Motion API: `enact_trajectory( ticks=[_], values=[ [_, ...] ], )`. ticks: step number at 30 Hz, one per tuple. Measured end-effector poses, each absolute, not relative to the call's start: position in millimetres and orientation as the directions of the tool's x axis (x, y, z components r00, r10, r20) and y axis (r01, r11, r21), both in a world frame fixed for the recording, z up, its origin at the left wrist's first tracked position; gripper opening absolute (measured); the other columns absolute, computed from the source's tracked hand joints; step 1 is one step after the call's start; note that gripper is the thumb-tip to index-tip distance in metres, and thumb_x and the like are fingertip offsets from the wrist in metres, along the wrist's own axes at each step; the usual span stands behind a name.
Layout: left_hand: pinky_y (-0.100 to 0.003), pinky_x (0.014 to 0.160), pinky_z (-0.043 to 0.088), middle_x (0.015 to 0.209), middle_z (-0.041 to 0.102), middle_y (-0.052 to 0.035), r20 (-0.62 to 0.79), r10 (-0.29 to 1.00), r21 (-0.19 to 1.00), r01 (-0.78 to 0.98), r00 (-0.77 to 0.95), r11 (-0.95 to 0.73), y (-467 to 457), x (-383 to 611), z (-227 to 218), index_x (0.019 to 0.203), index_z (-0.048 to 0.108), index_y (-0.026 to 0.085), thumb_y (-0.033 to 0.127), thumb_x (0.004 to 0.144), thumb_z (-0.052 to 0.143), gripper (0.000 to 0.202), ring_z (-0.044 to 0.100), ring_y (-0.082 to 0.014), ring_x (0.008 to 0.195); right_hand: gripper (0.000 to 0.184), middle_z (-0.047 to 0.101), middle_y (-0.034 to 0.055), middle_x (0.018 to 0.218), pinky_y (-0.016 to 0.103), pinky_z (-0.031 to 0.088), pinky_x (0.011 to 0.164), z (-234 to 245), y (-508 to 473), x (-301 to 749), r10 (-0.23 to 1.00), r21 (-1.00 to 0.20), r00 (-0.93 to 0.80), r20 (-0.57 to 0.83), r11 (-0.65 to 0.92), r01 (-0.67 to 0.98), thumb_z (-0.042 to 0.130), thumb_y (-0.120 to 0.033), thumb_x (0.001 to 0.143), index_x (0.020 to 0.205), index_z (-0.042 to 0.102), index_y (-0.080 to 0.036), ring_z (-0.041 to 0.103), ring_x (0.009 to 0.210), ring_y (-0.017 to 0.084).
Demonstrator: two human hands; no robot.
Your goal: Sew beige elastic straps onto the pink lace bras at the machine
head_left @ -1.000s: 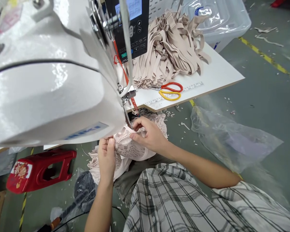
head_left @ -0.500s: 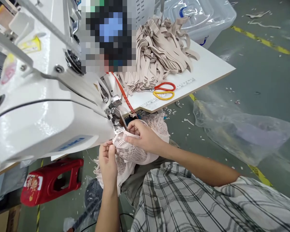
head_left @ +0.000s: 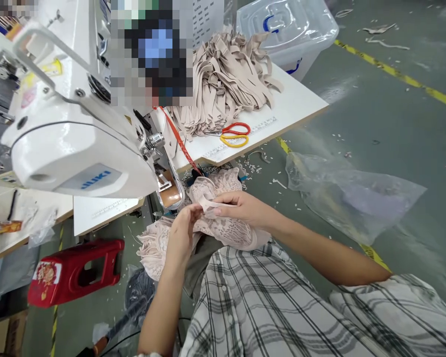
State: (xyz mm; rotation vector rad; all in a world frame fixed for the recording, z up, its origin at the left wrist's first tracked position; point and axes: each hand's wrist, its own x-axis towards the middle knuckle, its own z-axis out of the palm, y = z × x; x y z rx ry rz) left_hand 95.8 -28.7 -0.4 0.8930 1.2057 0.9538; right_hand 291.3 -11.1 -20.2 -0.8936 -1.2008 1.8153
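Observation:
A pale pink lace bra [head_left: 226, 230] is held over my lap, away from the needle of the white sewing machine [head_left: 85, 153]. My right hand [head_left: 241, 208] pinches its smooth edge between thumb and fingers. My left hand [head_left: 184, 228] has its fingertips closed on the same edge, close to the right fingertips. The bra's lower folds rest on my lap, and more pale pink lace pieces [head_left: 156, 248] hang beside my left wrist. Just left of the hands, the presser foot [head_left: 164, 184] stands over the machine's narrow bed.
Scissors with red and yellow handles [head_left: 236, 135] lie on the white table [head_left: 297, 104], before a heap of beige straps [head_left: 226, 74]. An orange-red ribbon [head_left: 180, 141] runs down to the table edge. A red stool [head_left: 78, 272] is at the left; a plastic bag [head_left: 349, 193] lies on the floor.
The bra has come out from under the presser foot and moved right, toward my body. Both hands have moved with it and now hold the edge closer together. The view has shifted.

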Motion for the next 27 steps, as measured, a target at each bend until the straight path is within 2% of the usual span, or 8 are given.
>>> enact_trajectory(
  ticks=[2, 4, 8, 13, 19, 24, 27],
  values=[
    [-0.031, 0.080, 0.051, 0.094, 0.070, -0.0086, -0.385, 0.910, 0.893, -0.184, 0.156, 0.410, -25.9, 109.6, 5.1, 0.094, 0.071, 0.017, 0.064, 0.081, 0.064, 0.050, 0.065, -0.0193, 0.087, 0.032, 0.075, 0.0039, 0.095, 0.028, 0.052, 0.077, -17.2, -19.7, 297.7, 0.870, -0.942, -0.475, -0.135, -0.260, -0.210, 0.073, -0.044, 0.081, 0.099, 0.077, -0.018, 0.068, 0.085, 0.018],
    [-0.026, 0.066, 0.049, 0.083, 0.067, -0.0048, -0.391, 0.900, 0.884, -0.193, 0.192, 0.425, -26.3, 123.0, 12.8, 0.093, 0.071, 0.017, 0.061, 0.080, 0.068, 0.046, 0.061, -0.0153, 0.072, 0.031, 0.075, 0.0038, 0.098, 0.029, 0.052, 0.080, -14.9, -28.0, 304.4, 0.859, -0.938, -0.495, -0.131, -0.269, -0.220, 0.074, -0.043, 0.081, 0.099, 0.078, -0.018, 0.068, 0.088, 0.018],
    [-0.020, 0.048, 0.036, 0.060, 0.050, 0.0051, -0.309, 0.941, 0.934, -0.143, 0.134, 0.327, -34.5, 145.9, 25.8, 0.082, 0.065, 0.019, 0.048, 0.082, 0.073, 0.030, 0.044, -0.0081, 0.050, 0.031, 0.076, 0.0039, 0.101, 0.030, 0.053, 0.084, -11.9, -43.6, 318.5, 0.835, -0.892, -0.541, -0.100, -0.316, -0.323, 0.077, -0.040, 0.079, 0.101, 0.077, -0.018, 0.069, 0.090, 0.018],
    [-0.021, 0.047, 0.032, 0.054, 0.047, 0.0060, -0.133, 0.991, 0.990, 0.041, 0.011, 0.133, -46.2, 166.7, 36.4, 0.073, 0.059, 0.020, 0.048, 0.086, 0.069, 0.032, 0.041, -0.0079, 0.046, 0.032, 0.076, 0.0057, 0.101, 0.028, 0.053, 0.082, -9.3, -59.5, 336.8, 0.834, -0.850, -0.546, -0.082, -0.345, -0.398, 0.077, -0.038, 0.080, 0.104, 0.076, -0.017, 0.070, 0.091, 0.018],
    [-0.024, 0.048, 0.034, 0.052, 0.050, 0.0052, -0.059, 0.998, 0.977, 0.208, 0.026, 0.053, -59.1, 183.6, 54.3, 0.074, 0.061, 0.021, 0.050, 0.090, 0.063, 0.033, 0.045, -0.0099, 0.044, 0.029, 0.076, 0.0054, 0.100, 0.028, 0.053, 0.080, -10.7, -70.5, 351.5, 0.839, -0.813, -0.542, -0.043, -0.345, -0.469, 0.079, -0.039, 0.078, 0.098, 0.078, -0.018, 0.069, 0.086, 0.016],
    [-0.024, 0.048, 0.034, 0.051, 0.049, 0.0053, -0.068, 0.997, 0.975, 0.215, 0.025, 0.061, -64.7, 190.5, 55.1, 0.076, 0.062, 0.021, 0.050, 0.090, 0.063, 0.032, 0.043, -0.0100, 0.044, 0.033, 0.075, 0.0048, 0.100, 0.028, 0.052, 0.080, -8.6, -75.1, 355.0, 0.843, -0.828, -0.538, -0.009, -0.308, -0.468, 0.077, -0.043, 0.079, 0.101, 0.077, -0.019, 0.068, 0.087, 0.017],
    [-0.024, 0.055, 0.040, 0.059, 0.054, 0.0030, -0.088, 0.996, 0.993, 0.077, 0.000, 0.088, -56.9, 186.4, 56.0, 0.076, 0.064, 0.021, 0.046, 0.087, 0.067, 0.028, 0.049, -0.0115, 0.053, 0.038, 0.073, 0.0060, 0.104, 0.030, 0.051, 0.080, -11.9, -74.2, 358.0, 0.851, -0.943, -0.521, 0.057, -0.126, -0.309, 0.065, -0.049, 0.088, 0.109, 0.074, -0.020, 0.067, 0.092, 0.019]
  ],
)
